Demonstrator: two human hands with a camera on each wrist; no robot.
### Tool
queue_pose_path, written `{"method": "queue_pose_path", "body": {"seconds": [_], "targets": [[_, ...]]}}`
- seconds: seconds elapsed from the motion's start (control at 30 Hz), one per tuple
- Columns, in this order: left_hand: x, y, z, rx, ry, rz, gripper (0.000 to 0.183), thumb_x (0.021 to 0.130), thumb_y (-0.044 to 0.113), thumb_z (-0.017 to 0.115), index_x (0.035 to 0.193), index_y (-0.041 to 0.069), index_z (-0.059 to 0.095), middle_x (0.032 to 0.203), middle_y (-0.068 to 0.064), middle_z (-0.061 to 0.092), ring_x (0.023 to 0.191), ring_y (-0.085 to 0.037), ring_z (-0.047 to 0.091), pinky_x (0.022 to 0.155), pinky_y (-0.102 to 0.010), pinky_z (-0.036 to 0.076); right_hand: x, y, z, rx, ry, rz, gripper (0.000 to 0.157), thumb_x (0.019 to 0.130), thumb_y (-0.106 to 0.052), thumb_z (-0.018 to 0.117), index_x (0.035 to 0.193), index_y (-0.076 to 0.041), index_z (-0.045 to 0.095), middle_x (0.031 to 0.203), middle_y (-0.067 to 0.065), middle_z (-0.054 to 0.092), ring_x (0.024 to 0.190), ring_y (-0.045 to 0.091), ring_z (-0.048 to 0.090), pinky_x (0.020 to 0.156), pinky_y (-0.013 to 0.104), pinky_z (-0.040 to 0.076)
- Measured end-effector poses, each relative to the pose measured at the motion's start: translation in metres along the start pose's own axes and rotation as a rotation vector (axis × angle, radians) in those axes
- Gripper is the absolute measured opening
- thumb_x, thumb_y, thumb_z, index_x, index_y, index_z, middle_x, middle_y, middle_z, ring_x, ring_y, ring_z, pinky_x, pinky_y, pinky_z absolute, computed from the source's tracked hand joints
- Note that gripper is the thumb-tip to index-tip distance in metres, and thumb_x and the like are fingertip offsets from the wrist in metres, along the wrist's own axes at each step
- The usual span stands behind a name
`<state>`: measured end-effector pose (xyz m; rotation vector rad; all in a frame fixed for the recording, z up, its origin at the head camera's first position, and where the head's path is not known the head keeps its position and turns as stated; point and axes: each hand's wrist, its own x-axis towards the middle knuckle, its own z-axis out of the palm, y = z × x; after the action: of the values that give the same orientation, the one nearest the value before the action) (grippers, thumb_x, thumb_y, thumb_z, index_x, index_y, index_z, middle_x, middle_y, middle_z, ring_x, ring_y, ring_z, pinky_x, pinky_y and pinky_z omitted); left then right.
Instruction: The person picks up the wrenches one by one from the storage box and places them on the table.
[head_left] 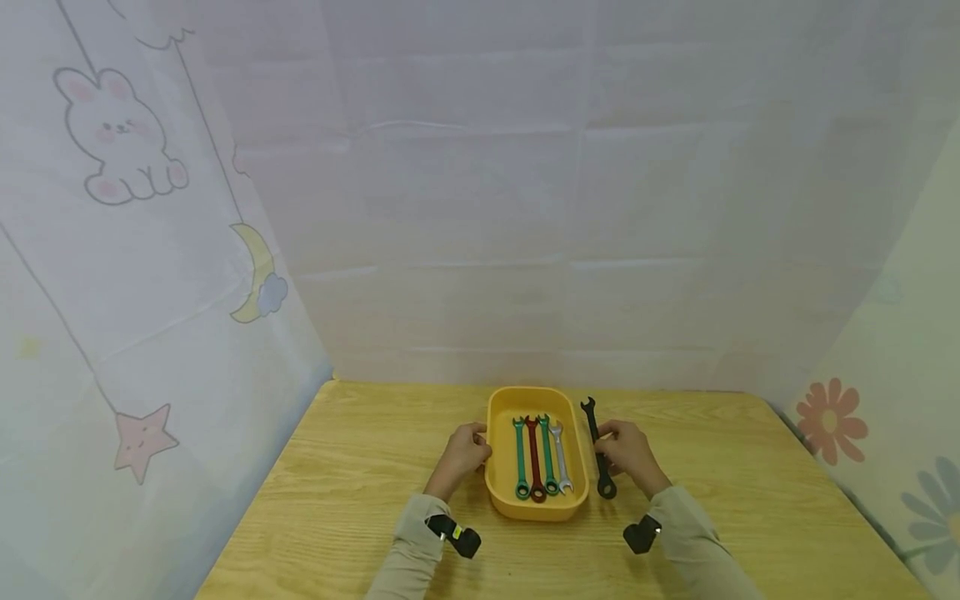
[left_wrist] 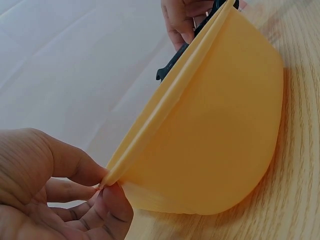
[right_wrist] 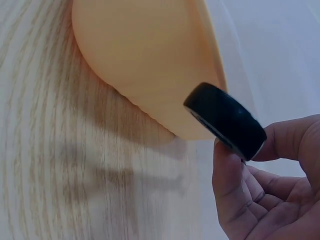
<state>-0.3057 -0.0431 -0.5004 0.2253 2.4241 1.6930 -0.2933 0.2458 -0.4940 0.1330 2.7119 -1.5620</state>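
Observation:
A yellow plastic tray [head_left: 536,510] stands on the table, with two green wrenches [head_left: 521,458], a red wrench [head_left: 534,457] and a silver wrench [head_left: 561,458] lying side by side inside. My left hand [head_left: 465,454] pinches the tray's left rim between thumb and fingers, plain in the left wrist view on the tray wall [left_wrist: 215,120]. Just off the tray's right side, my right hand [head_left: 628,454] holds a black wrench [head_left: 594,429] between thumb and fingers. Its ring end [right_wrist: 225,120] is above the table in the right wrist view, casting a shadow.
The wooden table [head_left: 360,467] stretches out on both sides of the tray. Behind it hangs a pale sheet [head_left: 465,208], and printed sheets stand at left and right. Each sleeve carries a small black wrist camera [head_left: 457,537].

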Motion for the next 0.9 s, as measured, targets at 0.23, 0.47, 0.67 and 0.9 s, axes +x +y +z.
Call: {"method": "queue_pose_path", "body": {"seconds": [0.23,0.47,0.67,0.9], "targets": [[-0.001,0.001,0.0,0.015,0.005,0.009,0.048,0.082,-0.002,0.051,0.129,-0.007,0.043,0.074,-0.007,0.051,0.055,-0.014,0.048,0.052,-0.037,0.049,0.0,0.005,0.001,-0.015,-0.01,0.023,0.03,0.078,-0.006,0.059,0.105,0.006,0.059,0.069,0.015,0.059,0.051,0.018,0.055,0.047,0.036,0.051],[0.0,-0.001,0.001,-0.015,0.0,0.002,0.049,0.083,-0.003,0.051,0.131,-0.007,0.042,0.076,-0.008,0.052,0.057,-0.016,0.051,0.058,-0.045,0.052,-0.003,0.008,0.002,-0.033,-0.009,0.018,0.031,0.078,-0.006,0.058,0.106,0.008,0.057,0.073,0.018,0.059,0.053,0.022,0.056,0.047,0.036,0.051],[0.0,-0.003,0.001,-0.01,0.003,0.005,0.05,0.082,-0.003,0.051,0.131,-0.007,0.041,0.076,-0.007,0.052,0.058,-0.015,0.05,0.056,-0.042,0.052,-0.002,0.014,0.004,-0.058,-0.002,0.027,0.029,0.078,-0.005,0.058,0.104,0.007,0.058,0.074,0.02,0.058,0.051,0.021,0.055,0.045,0.034,0.05],[0.0,-0.002,0.001,-0.019,0.006,0.009,0.05,0.081,-0.004,0.051,0.131,-0.007,0.042,0.077,-0.009,0.052,0.058,-0.016,0.051,0.056,-0.042,0.051,0.001,0.022,0.006,-0.057,0.001,0.035,0.029,0.078,-0.004,0.058,0.105,0.007,0.058,0.073,0.017,0.059,0.049,0.02,0.054,0.044,0.034,0.05]]}}
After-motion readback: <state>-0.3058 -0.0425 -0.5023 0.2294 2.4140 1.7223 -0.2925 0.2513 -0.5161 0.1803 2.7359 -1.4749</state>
